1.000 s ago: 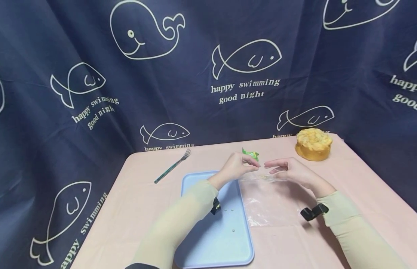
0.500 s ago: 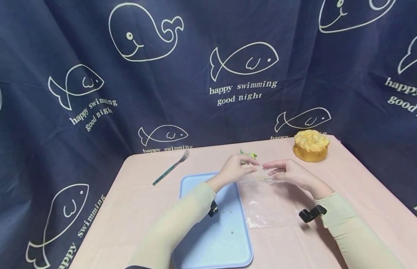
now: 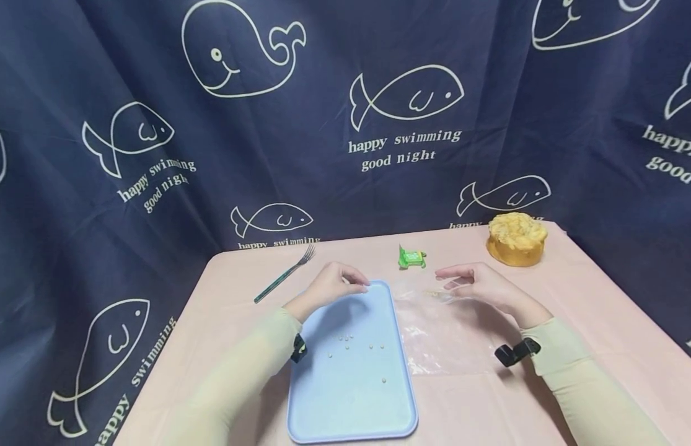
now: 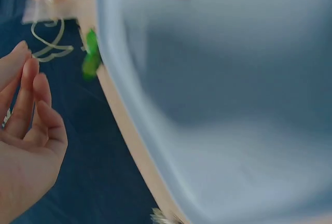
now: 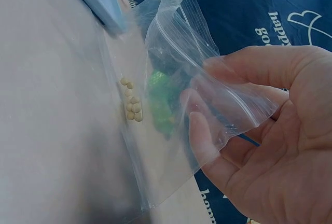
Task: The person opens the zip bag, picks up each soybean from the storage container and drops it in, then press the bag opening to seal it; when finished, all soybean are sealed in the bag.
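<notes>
My left hand [image 3: 335, 286] hovers over the far end of a pale blue tray [image 3: 351, 427], fingers gently bent and fingertips close together. No object shows between them in the left wrist view. Several small beige balls [image 3: 347, 338] are scattered on the tray. To the tray's right, my right hand [image 3: 481, 286] holds a clear zip bag [image 5: 171, 37] by its mouth, with fingertips seen through the plastic. Inside the bag lies a small cluster of beige balls [image 5: 134, 107].
A green-wrapped packet [image 3: 413, 257] lies beyond the bag. At the far right of the table stands a round golden bread [image 3: 516, 240]. A fork [image 3: 285, 274] lies left of the tray. A dark blue fish-print cloth [image 3: 300, 136] hangs behind the table.
My left hand has moved left from the bag's mouth to above the tray, uncovering the green packet and more balls. The right hand keeps its place with the bag.
</notes>
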`<move>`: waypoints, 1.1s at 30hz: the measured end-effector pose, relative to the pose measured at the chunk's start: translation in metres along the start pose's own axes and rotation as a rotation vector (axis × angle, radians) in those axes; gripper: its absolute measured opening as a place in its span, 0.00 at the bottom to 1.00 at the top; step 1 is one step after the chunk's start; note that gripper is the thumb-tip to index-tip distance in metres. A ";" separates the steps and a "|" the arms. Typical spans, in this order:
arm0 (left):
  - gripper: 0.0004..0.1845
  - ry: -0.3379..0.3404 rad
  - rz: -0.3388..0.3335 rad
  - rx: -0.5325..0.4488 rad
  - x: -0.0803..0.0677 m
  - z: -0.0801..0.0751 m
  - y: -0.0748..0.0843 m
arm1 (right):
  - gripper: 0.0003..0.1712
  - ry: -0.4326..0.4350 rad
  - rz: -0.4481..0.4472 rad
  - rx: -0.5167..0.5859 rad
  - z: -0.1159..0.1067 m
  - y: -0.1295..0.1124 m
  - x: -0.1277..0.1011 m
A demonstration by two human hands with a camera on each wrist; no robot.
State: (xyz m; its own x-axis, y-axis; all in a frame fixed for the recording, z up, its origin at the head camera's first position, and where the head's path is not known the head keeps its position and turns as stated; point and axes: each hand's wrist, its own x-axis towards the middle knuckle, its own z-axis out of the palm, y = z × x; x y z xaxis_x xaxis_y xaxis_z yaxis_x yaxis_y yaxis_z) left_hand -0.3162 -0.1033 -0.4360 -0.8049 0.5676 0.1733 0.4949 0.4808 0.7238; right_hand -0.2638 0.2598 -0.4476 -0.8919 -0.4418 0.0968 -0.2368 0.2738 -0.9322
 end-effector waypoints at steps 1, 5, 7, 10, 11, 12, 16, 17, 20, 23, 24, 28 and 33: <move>0.04 -0.017 -0.006 0.010 -0.004 -0.003 -0.003 | 0.29 0.002 0.002 -0.001 0.000 -0.001 0.000; 0.04 -0.134 -0.028 0.034 -0.017 -0.008 -0.014 | 0.30 0.008 0.001 -0.002 -0.001 -0.003 0.000; 0.04 -0.196 -0.038 0.042 -0.023 -0.009 -0.017 | 0.30 0.009 0.000 0.006 -0.001 -0.004 0.000; 0.04 -0.265 -0.048 0.042 -0.031 -0.006 -0.020 | 0.30 0.010 0.000 0.009 -0.002 -0.004 0.000; 0.04 -0.282 -0.048 0.041 -0.033 -0.005 -0.020 | 0.30 0.010 0.000 0.015 -0.002 -0.003 0.000; 0.04 -0.296 -0.044 0.038 -0.035 -0.003 -0.020 | 0.30 0.010 0.000 0.019 -0.002 -0.003 0.000; 0.04 -0.341 -0.026 0.047 -0.036 0.003 -0.021 | 0.30 0.004 -0.007 0.033 -0.003 0.000 0.001; 0.04 -0.347 -0.021 0.055 -0.036 0.003 -0.021 | 0.30 0.003 -0.012 0.037 -0.003 0.000 0.002; 0.04 -0.359 -0.015 0.073 -0.038 0.004 -0.021 | 0.29 0.000 -0.015 0.043 -0.004 0.002 0.002; 0.04 -0.370 -0.021 0.069 -0.039 0.004 -0.020 | 0.29 -0.002 -0.012 0.048 -0.003 0.003 0.003; 0.05 -0.375 -0.026 0.066 -0.040 0.004 -0.020 | 0.30 -0.003 -0.008 0.049 -0.003 0.003 0.003; 0.05 -0.392 -0.046 0.066 -0.042 0.005 -0.020 | 0.30 -0.003 -0.007 0.038 -0.003 0.004 0.004; 0.05 -0.400 -0.055 0.066 -0.044 0.008 -0.022 | 0.29 -0.006 -0.012 0.042 -0.001 0.006 0.004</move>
State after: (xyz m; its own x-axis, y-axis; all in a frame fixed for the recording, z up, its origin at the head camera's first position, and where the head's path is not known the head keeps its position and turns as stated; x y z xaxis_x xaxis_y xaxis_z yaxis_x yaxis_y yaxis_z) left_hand -0.2891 -0.1340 -0.4651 -0.6465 0.7485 -0.1475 0.4846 0.5522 0.6785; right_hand -0.2693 0.2604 -0.4526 -0.8868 -0.4499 0.1060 -0.2307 0.2322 -0.9449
